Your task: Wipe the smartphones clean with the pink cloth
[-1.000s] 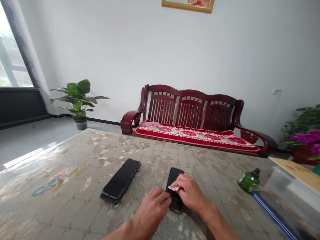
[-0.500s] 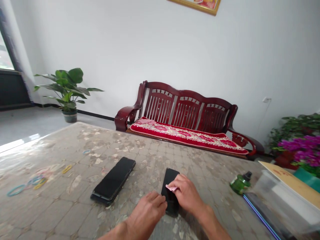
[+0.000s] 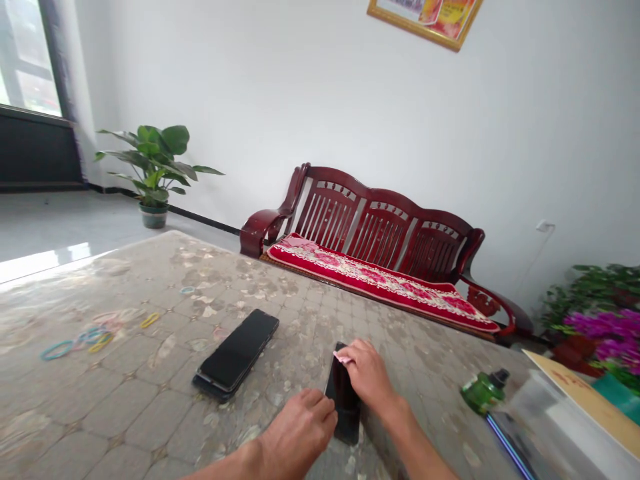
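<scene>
A black phone (image 3: 342,405) lies face up on the patterned table (image 3: 150,407) in front of me. My left hand (image 3: 296,433) rests at its left edge with curled fingers pressing on it. My right hand (image 3: 367,373) lies over the phone's far end, its fingers pinched on a small pink cloth (image 3: 344,359) against the screen. A second, larger stack of black phones (image 3: 236,357) sits to the left, untouched.
Several coloured rubber bands (image 3: 95,335) lie scattered at the table's left. A small green bottle (image 3: 481,391) and a clear plastic box (image 3: 565,427) stand at the right. Beyond the table are a red wooden bench (image 3: 380,260) and potted plants (image 3: 153,167).
My right hand with the pink cloth has slid toward the phone's far end. The camera view has tilted and shifted; my left hand stays at the phone's near left edge.
</scene>
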